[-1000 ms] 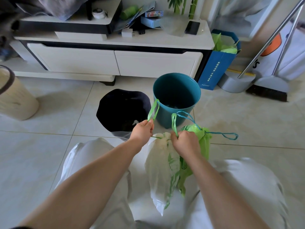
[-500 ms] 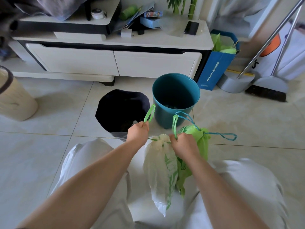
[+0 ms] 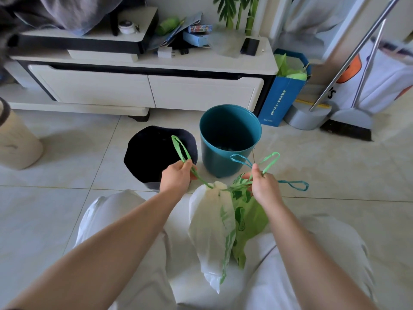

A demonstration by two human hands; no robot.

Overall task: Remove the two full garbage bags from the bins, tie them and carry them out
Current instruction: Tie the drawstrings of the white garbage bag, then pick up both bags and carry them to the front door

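Observation:
A white garbage bag (image 3: 210, 229) hangs between my knees, its neck cinched by a green drawstring. My left hand (image 3: 176, 175) grips the left green loop (image 3: 181, 148). My right hand (image 3: 263, 186) grips the right green loop (image 3: 270, 161). Behind the white bag hangs a green garbage bag (image 3: 248, 218), with blue drawstring loops (image 3: 295, 184) sticking out by my right hand. A black bin (image 3: 154, 153) and a teal bin (image 3: 230, 139) stand side by side on the floor just beyond my hands.
A white TV cabinet (image 3: 143, 90) runs along the back. A blue paper bag (image 3: 283, 97), a dustpan (image 3: 306, 117) and a broom (image 3: 348, 128) stand at the right. A beige bin (image 3: 15, 142) sits at the left edge. Tiled floor lies all around.
My hands have moved apart, drawing the green drawstring loops outward. The white bag's neck is pulled tighter. The right loop now sticks up beside the blue one.

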